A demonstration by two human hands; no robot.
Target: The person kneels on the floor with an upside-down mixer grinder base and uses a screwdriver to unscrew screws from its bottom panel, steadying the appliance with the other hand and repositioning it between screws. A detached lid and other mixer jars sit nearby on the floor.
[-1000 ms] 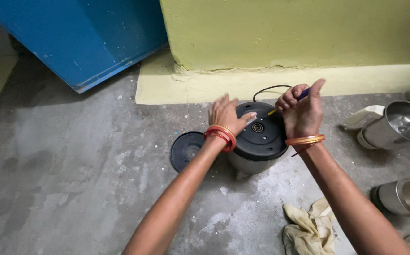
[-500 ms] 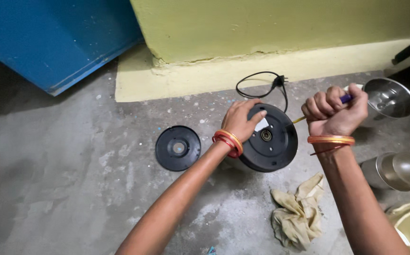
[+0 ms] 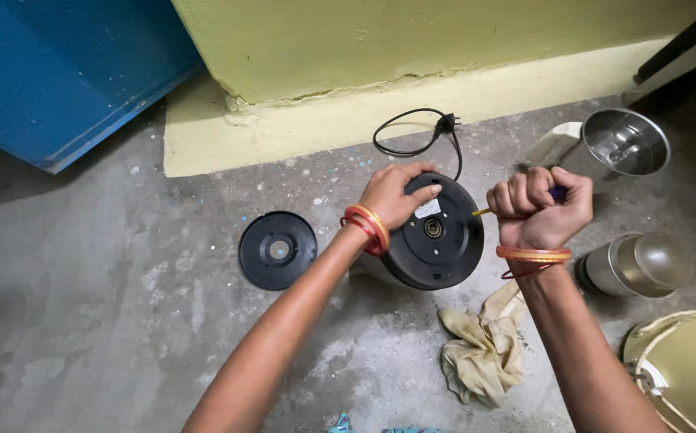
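Already detached, round black cover disc (image 3: 277,249) lies at 9 o'clock; left hand (image 3: 396,196) presses upturned black appliance base (image 3: 436,232), right hand (image 3: 542,208) fisted around purple-handled screwdriver (image 3: 555,194), still working.

Both forearms extended forward from the lower edge of the view. The left hand (image 3: 396,195) lay palm down, fingers spread and slightly curled, bangles at the wrist. The right hand (image 3: 542,210) was clenched in a tight fist, knuckles upward, bangles at the wrist.
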